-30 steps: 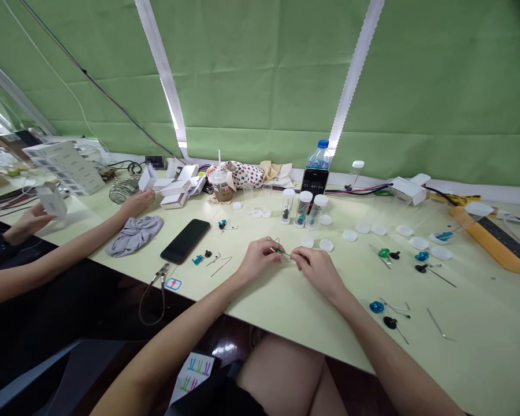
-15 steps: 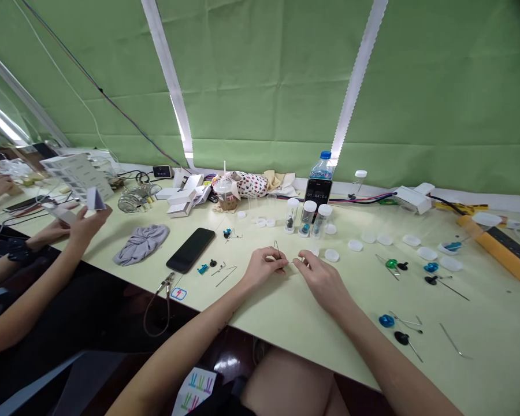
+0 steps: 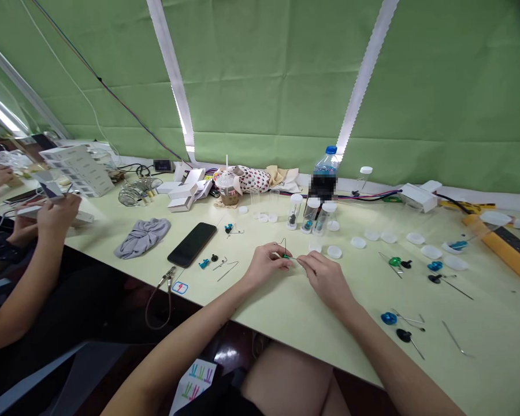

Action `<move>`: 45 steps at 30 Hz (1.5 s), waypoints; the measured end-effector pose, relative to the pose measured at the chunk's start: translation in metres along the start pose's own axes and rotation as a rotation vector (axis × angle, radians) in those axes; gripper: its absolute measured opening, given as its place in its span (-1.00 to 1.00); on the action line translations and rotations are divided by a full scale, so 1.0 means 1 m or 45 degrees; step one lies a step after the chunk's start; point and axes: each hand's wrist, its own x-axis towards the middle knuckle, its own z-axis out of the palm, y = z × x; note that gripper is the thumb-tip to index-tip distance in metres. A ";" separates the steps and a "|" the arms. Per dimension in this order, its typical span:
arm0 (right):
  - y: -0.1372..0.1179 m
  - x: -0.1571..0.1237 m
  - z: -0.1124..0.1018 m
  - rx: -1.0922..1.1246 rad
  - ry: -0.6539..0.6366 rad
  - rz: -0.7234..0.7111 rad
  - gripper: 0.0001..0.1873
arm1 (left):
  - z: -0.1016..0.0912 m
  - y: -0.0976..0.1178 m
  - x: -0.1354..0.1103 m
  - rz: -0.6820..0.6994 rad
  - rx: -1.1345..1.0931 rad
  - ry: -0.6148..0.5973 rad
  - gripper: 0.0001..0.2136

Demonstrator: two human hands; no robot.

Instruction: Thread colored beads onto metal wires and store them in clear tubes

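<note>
My left hand pinches a small green part with a thin bent wire rising from it. Opposite it, my right hand has its fingertips closed on a thin metal piece that reaches the green part; its far end is hidden in the fingers. Left of my hands lie a teal part, a black disc piece and a bent wire. On the right side are a green piece, blue pieces, black discs with stems and a long bent rod.
Clear capped tubes stand behind my hands, near white round caps and a water bottle. A phone and grey cloth lie left. At far left, a co-worker's hand handles a box. A power strip sits right.
The green part now shows at my left fingertips, where it was hidden before. The co-worker's hands and box have moved left and lower. My own hands stay nearly in place.
</note>
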 end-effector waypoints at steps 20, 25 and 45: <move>-0.009 0.008 -0.007 0.287 -0.083 0.207 -0.72 | -0.002 0.003 0.004 -0.021 0.058 0.034 -0.76; -0.005 0.004 -0.006 -0.098 -0.088 -0.050 -0.72 | -0.004 0.004 0.006 -0.068 0.032 0.066 -0.74; -0.002 0.000 -0.007 -0.199 -0.088 -0.021 -0.62 | -0.001 0.005 0.003 -0.088 -0.061 -0.055 -0.77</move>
